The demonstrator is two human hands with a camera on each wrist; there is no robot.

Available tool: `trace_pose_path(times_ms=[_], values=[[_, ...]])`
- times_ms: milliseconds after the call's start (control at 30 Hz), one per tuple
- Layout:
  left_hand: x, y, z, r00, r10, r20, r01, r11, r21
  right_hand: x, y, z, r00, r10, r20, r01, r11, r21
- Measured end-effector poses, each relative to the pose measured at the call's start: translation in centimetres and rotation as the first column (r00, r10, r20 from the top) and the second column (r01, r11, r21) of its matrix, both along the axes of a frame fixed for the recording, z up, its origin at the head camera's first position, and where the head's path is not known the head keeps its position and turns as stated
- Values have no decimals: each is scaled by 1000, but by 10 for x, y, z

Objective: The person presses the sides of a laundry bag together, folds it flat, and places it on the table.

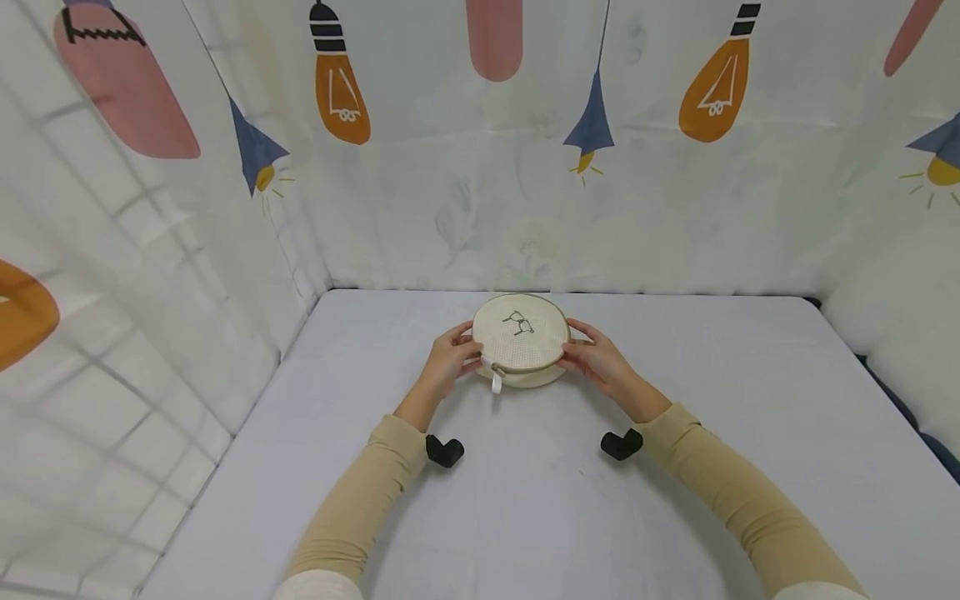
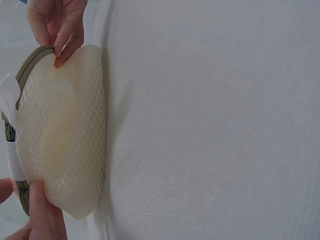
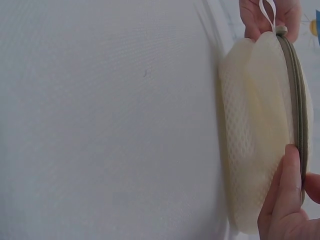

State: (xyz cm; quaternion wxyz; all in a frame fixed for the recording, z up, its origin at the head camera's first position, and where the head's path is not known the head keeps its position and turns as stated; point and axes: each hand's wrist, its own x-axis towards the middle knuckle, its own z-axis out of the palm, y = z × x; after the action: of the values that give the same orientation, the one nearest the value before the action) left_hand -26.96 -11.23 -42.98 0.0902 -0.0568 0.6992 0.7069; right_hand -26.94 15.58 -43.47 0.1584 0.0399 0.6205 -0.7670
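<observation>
Plainly, we find the round cream mesh pouch point(image 1: 521, 333) at the table's point(image 1: 525, 508) far side, near the middle, its stitched lid facing up. We record the left hand point(image 1: 447, 358) pinching its left rim between thumb and fingers, and the right hand point(image 1: 597, 362) gripping the right rim likewise. We note an olive zipper point(image 3: 298, 100) following the rim, with a white pull loop point(image 1: 497, 383) hanging in front, nearer the left hand. Behind the table we observe a pale cloth point(image 1: 480, 208) printed with lamps and bulbs.
</observation>
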Motion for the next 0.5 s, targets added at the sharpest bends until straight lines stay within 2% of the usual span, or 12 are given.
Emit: trace_pose_path(times_ms=[333,500], values=[[-1,-2,-1,1000,-4,12,4,1000,-5,-3,2,-4,1000,13,-4,-13,999,44],[-3,-3,2,1000,-4,22,4,1000,-22,-6,2,-2,1000,20,-6,-19,997,79]])
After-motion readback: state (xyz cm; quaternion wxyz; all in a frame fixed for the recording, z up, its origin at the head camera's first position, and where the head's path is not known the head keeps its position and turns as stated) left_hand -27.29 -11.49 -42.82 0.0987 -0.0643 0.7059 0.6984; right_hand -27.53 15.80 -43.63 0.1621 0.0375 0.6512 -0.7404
